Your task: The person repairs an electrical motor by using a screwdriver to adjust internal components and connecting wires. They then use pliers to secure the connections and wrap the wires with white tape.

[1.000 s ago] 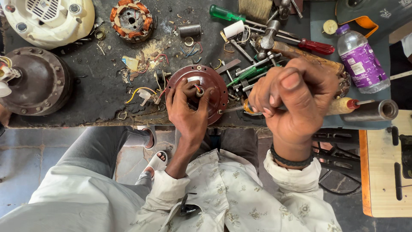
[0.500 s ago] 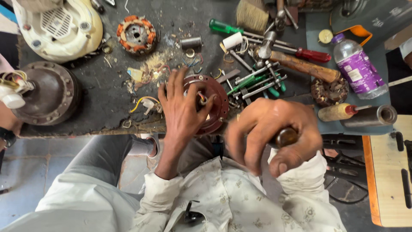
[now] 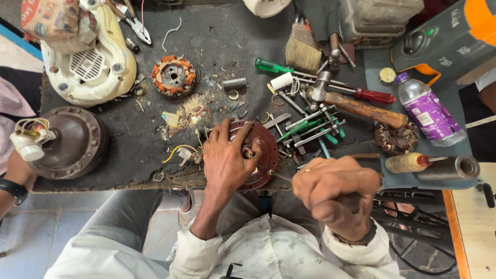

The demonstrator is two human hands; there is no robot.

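Observation:
A round reddish-brown fan motor housing [image 3: 267, 155] lies at the near edge of the dark workbench [image 3: 129, 155]. My left hand [image 3: 227, 163] lies over its left side, fingers spread and gripping it, with coloured wires [image 3: 250, 152] showing at its centre. My right hand [image 3: 336, 194] is a closed fist to the right of the housing, just off the bench edge. It is wrapped round a dark tool handle that is mostly hidden. A thin metal shaft [image 3: 280, 177] runs from the fist to the housing's rim.
A dark brown motor housing [image 3: 72, 142], a white fan casing [image 3: 98, 67] and a copper-wound stator [image 3: 174, 76] lie to the left. Screwdrivers [image 3: 374, 95], a hammer [image 3: 356, 106], a brush [image 3: 302, 49], a bottle [image 3: 429, 111] and a metal tube [image 3: 449, 168] crowd the right. Another person's wrist with a watch [image 3: 13, 188] is at far left.
My right fist has dropped from over the tools to the near bench edge beside the housing. My left hand has stayed on the housing. The view has tilted up the bench.

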